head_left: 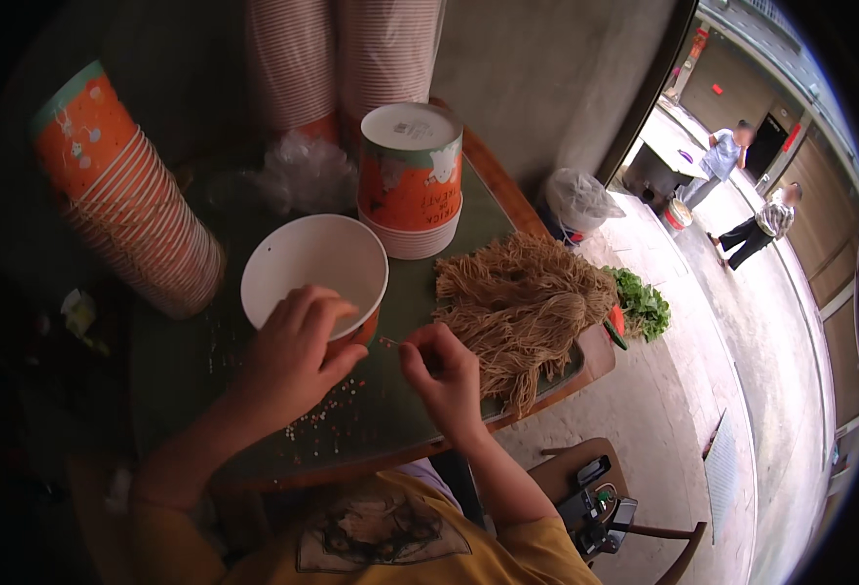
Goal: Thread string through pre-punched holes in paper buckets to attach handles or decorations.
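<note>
A white-lined paper tub with an orange outside stands mouth up on the dark green table. My left hand reaches across its near rim, fingers bent over the inside and thumb on the outer side. Just right of the tub, my right hand is closed in a pinch. A tiny pale thing shows by its fingertips, too small to name. Many small white and reddish bits lie scattered on the table below my left hand. Thin brown dried noodles are heaped beyond my right hand.
Upside-down orange tubs stand behind the white-lined one. A tall nested stack leans at the left; bagged stacks rise at the back. Leafy greens lie past the noodles. A wooden chair stands right; two people are outside.
</note>
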Motion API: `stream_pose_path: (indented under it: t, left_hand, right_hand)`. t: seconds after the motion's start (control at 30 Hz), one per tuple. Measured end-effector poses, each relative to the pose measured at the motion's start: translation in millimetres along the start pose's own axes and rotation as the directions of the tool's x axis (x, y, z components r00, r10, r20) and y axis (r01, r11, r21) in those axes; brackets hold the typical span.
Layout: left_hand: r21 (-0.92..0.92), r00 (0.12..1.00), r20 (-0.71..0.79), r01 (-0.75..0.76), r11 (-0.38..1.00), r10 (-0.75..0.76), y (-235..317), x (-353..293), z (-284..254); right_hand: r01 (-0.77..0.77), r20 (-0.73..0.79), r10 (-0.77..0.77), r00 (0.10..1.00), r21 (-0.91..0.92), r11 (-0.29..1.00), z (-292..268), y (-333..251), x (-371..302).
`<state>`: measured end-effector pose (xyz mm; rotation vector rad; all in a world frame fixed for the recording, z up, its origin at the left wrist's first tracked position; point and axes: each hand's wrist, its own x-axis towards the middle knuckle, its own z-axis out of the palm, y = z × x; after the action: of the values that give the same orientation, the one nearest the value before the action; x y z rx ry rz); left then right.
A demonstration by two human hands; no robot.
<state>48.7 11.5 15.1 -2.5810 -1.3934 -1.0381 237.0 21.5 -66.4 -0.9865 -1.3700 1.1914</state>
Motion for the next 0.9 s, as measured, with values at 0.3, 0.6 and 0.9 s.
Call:
stream_pose_path:
  t: [0.3,0.6,0.9]
  left_hand:
    - [-0.324,0.902,0.279,0.411,0.852,-0.329,-24.5,4.2,-4.8]
    - [-0.389,0.852,0.362,0.507,0.769,-0.379,-32.9,10.1,-20.2]
    - [-0.397,0.861,0.361,0.489,0.777,-0.357,-36.1,9.4,-13.1]
  right_hand:
    - [0.365,-0.073,-0.372,0.926,-0.090,0.927,31.6,8.3,27.9]
    - [0.446,-0.043,-0.471,0.881,-0.259,0.857,45.8,-8.3,37.0]
    - [0.443,-0.023,-0.475,0.880,-0.322,0.836,44.8,-6.6,42.5]
